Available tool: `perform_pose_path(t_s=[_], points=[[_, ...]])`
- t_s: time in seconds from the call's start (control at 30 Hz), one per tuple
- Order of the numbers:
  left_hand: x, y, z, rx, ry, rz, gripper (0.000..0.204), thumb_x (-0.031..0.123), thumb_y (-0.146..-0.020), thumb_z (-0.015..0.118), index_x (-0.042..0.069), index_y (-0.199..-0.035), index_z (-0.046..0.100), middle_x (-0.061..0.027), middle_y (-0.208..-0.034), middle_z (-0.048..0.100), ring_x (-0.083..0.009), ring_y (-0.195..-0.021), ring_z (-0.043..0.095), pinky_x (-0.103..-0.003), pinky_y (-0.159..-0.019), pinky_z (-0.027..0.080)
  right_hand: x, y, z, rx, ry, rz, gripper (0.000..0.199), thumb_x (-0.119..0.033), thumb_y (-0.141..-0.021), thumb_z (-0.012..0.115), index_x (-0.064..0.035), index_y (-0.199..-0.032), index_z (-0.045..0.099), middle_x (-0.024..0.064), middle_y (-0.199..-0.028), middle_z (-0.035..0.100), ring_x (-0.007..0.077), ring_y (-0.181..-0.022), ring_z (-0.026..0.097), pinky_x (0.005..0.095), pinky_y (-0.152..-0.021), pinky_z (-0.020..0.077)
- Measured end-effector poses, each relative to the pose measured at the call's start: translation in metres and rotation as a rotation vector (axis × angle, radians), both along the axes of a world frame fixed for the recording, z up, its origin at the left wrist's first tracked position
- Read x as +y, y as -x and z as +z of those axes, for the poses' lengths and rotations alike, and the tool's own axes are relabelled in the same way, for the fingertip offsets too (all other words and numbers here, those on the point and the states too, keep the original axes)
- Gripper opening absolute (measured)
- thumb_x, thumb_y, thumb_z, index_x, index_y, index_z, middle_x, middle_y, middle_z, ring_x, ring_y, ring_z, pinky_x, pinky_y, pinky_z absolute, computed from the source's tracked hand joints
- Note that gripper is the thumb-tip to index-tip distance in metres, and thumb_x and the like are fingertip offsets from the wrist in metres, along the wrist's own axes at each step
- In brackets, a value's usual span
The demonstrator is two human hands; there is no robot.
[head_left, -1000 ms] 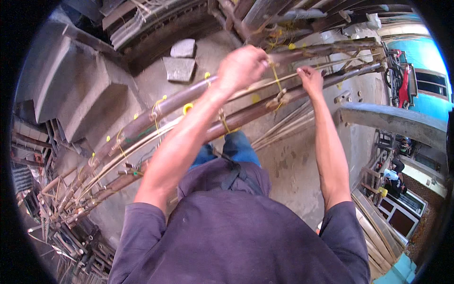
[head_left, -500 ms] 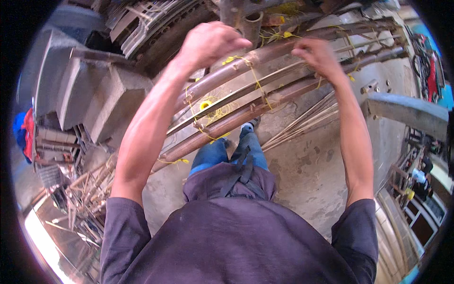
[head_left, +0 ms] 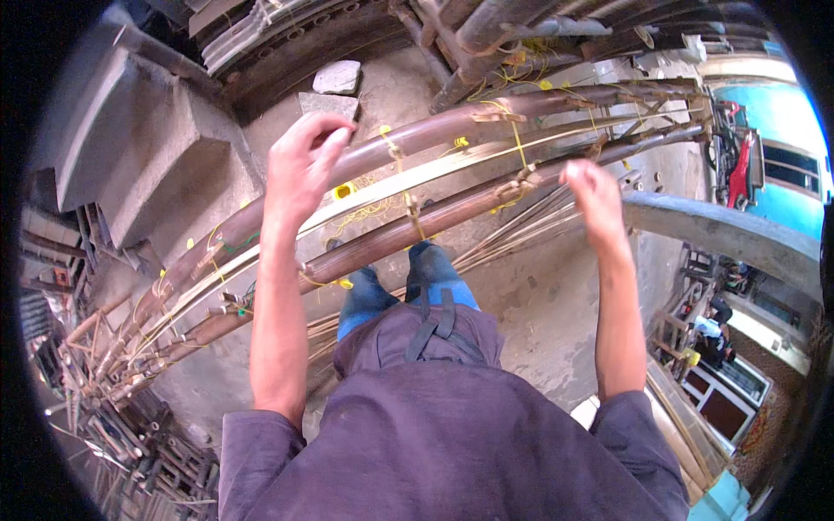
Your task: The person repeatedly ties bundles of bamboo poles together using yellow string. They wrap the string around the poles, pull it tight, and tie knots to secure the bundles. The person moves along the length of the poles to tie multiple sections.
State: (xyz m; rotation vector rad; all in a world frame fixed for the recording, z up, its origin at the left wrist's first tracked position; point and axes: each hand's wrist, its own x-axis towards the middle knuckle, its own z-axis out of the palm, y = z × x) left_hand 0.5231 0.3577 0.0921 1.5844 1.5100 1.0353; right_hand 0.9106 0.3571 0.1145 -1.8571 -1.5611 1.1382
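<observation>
Head: bamboo poles lower-left to upper-right

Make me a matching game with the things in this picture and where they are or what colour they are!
Things:
1. left hand
2. right hand
3. yellow ties
4. flat stones

Descriptions:
A. grey, lying on the ground
B. wrapped around the poles
C. at the upper brown bamboo pole
D. by the lower brown pole

Pairs: 1-C, 2-D, 3-B, 4-A
</observation>
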Motion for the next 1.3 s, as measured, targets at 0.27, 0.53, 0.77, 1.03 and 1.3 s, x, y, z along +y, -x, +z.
perform_pose_path(t_s=[0.27,0.53,0.77,1.03,1.3], points=[[-0.030,0.037,-0.001,-0.098,0.034,0.082,0.013,0.012,-0.088,0.058,0.004,-0.096,0.066,-0.0081,-0.086,0.064,-0.0166,-0.079,0.060,-0.029,-0.072,0.047,-0.120,0.097,-0.127,0.030,0.486,-0.012,0.043,-0.020,-0.085,0.065,-0.0037,-0.122,0.053,0.0101,-0.083,0.067,0.0165,-0.068,0.061,0.0316,-0.065,0.0481],[-0.036,0.000,0.010,-0.139,0.113,0.002,0.014,0.014,-0.088,0.060,0.004,-0.095,0.065,-0.0096,-0.086,0.064,-0.0201,-0.079,0.062,-0.031,-0.073,0.048,0.053,0.003,-0.050,-0.923,-0.162,-0.152,0.034,-0.036,-0.088,0.060,-0.0032,-0.097,0.067,0.0152,-0.087,0.067,0.0258,-0.076,0.062,0.0387,-0.067,0.0469],[-0.052,0.022,-0.002,-0.089,0.137,0.148,0.015,0.014,-0.089,0.057,0.003,-0.095,0.065,-0.0099,-0.085,0.064,-0.0195,-0.076,0.062,-0.031,-0.072,0.048,-0.085,0.036,-0.019,0.408,0.463,0.139,0.021,-0.028,-0.087,0.065,-0.0066,-0.085,0.063,-0.0030,-0.074,0.054,0.0057,-0.067,0.047,0.0222,-0.055,0.0386],[-0.041,-0.023,-0.013,0.158,0.176,-0.072,0.029,0.018,-0.089,0.058,0.004,-0.114,0.058,-0.0144,-0.100,0.066,-0.0252,-0.094,0.064,-0.035,-0.083,0.050,-0.084,0.131,-0.044,0.208,0.172,0.617,0.023,-0.026,-0.092,0.059,-0.0067,-0.098,0.070,0.0070,-0.090,0.066,0.0195,-0.087,0.058,0.0347,-0.082,0.0465],[-0.063,-0.052,-0.018,-0.268,0.224,-0.032,0.014,0.016,-0.086,0.058,0.008,-0.096,0.062,-0.0116,-0.092,0.062,-0.0261,-0.095,0.061,-0.038,-0.081,0.050,0.005,0.242,0.112,0.164,-0.394,1.061,0.013,-0.014,-0.082,0.058,-0.0034,-0.090,0.059,0.0155,-0.086,0.057,0.0349,-0.084,0.060,0.0445,-0.070,0.0483]])
